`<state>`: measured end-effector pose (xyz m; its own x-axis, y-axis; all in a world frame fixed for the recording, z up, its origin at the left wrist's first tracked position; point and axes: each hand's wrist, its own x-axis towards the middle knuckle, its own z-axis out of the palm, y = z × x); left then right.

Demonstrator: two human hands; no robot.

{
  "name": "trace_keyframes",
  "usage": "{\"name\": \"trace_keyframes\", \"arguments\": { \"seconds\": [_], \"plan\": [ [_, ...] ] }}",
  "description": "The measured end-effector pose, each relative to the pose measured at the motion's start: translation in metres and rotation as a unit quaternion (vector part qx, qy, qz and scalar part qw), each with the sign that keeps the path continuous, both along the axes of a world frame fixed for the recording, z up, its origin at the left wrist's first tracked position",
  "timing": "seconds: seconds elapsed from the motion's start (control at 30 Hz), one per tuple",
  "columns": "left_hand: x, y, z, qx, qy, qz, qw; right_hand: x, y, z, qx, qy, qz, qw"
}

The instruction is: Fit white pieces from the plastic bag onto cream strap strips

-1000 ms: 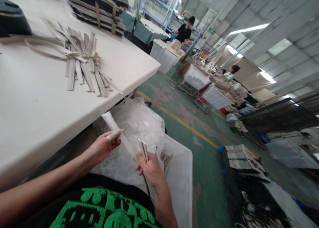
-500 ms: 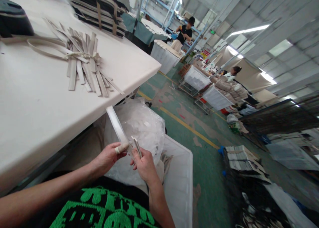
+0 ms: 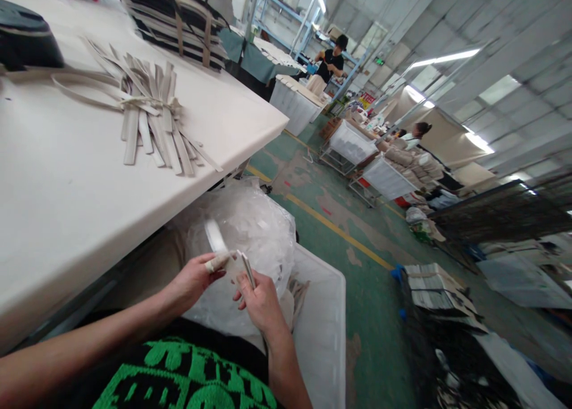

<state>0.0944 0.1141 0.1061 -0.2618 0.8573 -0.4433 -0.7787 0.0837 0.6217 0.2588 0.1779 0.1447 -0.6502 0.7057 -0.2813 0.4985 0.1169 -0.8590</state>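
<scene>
My left hand is closed, thumb and fingers pinched together, with a pale wrap round one finger. A white strip, blurred and partly see-through, runs up from its fingertips. My right hand is closed round a few narrow beige strips, whose ends stick up past the thumb. Both hands are close together over a heap of clear plastic. On the table to the upper left lies a tied bundle of beige strips.
The white table has its edge left of my hands. A white plastic bin stands at my right. A dark round object and stacked fabric pieces are on the table. One person works farther back.
The white strip's far end has come down from beside the table edge towards my hands, so less of it shows. Both hands have stayed nearly in place.
</scene>
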Motion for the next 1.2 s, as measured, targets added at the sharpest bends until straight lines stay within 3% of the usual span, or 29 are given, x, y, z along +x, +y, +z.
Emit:
{"name": "trace_keyframes", "arguments": {
  "seconds": [0.1,0.3,0.47,0.67,0.87,1.03,1.2],
  "plan": [
    [-0.008,0.001,0.002,-0.041,0.004,0.065,0.997,0.007,0.0,-0.003,-0.01,-0.007,-0.001,1.0],
    [0.014,-0.006,0.001,0.019,0.021,-0.099,0.995,0.004,-0.002,-0.003,0.003,0.006,-0.006,1.0],
    [0.003,-0.003,-0.001,-0.042,0.007,0.009,0.999,0.013,-0.001,-0.001,-0.013,-0.008,0.003,1.0],
    [0.019,-0.007,-0.003,0.006,0.015,-0.114,0.993,0.009,-0.001,-0.002,0.013,-0.003,-0.006,1.0],
    [0.007,-0.006,-0.003,-0.048,0.008,-0.023,0.999,0.019,-0.002,-0.003,-0.001,-0.03,0.006,1.0],
    [0.012,-0.006,0.005,-0.019,0.015,-0.081,0.996,0.015,-0.003,-0.006,0.015,-0.024,-0.007,1.0],
    [0.021,-0.009,0.004,-0.036,0.042,-0.069,0.996,0.019,-0.002,-0.001,0.012,-0.007,-0.031,0.999]
  ]
}}
